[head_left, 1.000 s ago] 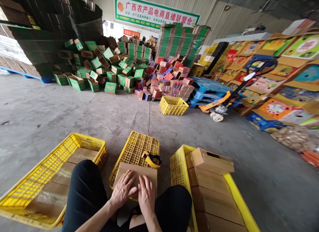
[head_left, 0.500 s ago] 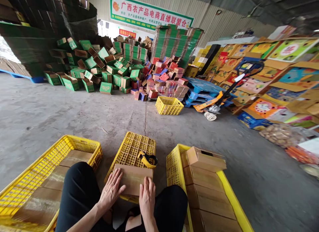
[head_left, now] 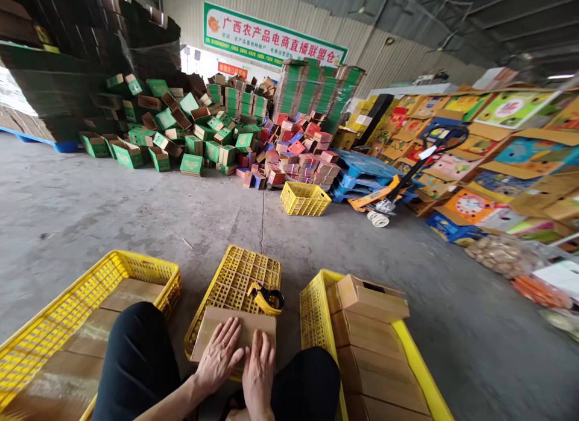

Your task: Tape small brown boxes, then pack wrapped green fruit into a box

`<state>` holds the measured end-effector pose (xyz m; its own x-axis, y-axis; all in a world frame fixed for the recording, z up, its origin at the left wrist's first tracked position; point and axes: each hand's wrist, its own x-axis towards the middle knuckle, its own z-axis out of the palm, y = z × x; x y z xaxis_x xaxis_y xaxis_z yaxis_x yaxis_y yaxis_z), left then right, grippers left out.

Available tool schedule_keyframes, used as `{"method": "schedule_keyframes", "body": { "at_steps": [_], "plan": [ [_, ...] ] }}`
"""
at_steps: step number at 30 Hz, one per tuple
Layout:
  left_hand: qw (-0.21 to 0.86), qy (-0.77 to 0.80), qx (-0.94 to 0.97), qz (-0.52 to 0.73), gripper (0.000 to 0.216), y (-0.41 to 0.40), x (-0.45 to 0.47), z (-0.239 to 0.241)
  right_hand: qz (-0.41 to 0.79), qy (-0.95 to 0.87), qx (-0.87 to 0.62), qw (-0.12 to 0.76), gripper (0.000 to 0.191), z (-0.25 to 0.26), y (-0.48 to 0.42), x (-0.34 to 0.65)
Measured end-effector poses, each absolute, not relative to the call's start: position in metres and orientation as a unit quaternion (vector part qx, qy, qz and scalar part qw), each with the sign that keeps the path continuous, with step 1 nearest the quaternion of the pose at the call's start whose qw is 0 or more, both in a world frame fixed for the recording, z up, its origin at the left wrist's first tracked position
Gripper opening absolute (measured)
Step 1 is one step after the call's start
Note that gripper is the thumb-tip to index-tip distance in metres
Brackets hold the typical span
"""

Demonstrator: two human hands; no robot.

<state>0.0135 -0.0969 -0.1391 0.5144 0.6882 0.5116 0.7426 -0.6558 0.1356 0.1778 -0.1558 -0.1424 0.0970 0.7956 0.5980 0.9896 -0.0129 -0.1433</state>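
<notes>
A flat brown cardboard box (head_left: 212,326) lies on an upturned yellow crate (head_left: 237,275) between my knees. My left hand (head_left: 220,356) rests flat on the box with its fingers spread. Beside it, my right hand (head_left: 259,374) also presses flat on the box's near right part, fingers stretched out. A yellow tape dispenser (head_left: 266,297) sits on the crate just beyond the box.
A yellow crate (head_left: 316,303) at my right holds a row of folded brown boxes (head_left: 371,297). Another yellow crate (head_left: 97,282) at my left holds flat cardboard. Piles of green and red cartons (head_left: 199,131), a small yellow crate (head_left: 304,198) and a pallet jack (head_left: 382,210) stand farther off on the concrete floor.
My two hands slid apart on the box and then came back together. The view tilted slightly; the box stays on the crate.
</notes>
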Motion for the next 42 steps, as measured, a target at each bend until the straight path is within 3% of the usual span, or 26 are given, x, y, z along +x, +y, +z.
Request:
{"method": "schedule_keyframes", "body": {
  "at_steps": [6, 12, 18, 24, 29, 42],
  "plan": [
    [0.045, -0.388, -0.877, -0.280, 0.060, -0.098, 0.013, -0.134, -0.128, -0.693, -0.642, 0.304, 0.054, -0.150, -0.153, 0.155],
    [0.053, -0.406, -0.879, -0.245, 0.060, -0.090, -0.020, -0.141, -0.167, -0.676, -0.664, 0.270, 0.047, -0.140, -0.156, 0.186],
    [0.042, -0.474, -0.839, -0.265, 0.060, -0.094, -0.056, -0.158, -0.195, -0.652, -0.680, 0.274, 0.054, -0.148, -0.160, 0.210],
    [0.058, -0.508, -0.797, -0.322, 0.067, -0.107, -0.014, -0.163, -0.179, -0.641, -0.689, 0.286, 0.057, -0.161, -0.149, 0.169],
    [0.073, -0.455, -0.837, -0.295, 0.054, -0.116, 0.011, -0.153, -0.133, -0.679, -0.657, 0.299, 0.065, -0.159, -0.147, 0.147],
    [0.048, -0.387, -0.894, -0.221, 0.074, -0.122, -0.055, -0.141, -0.038, -0.779, -0.581, 0.231, 0.047, -0.117, -0.177, 0.186]
  ]
}}
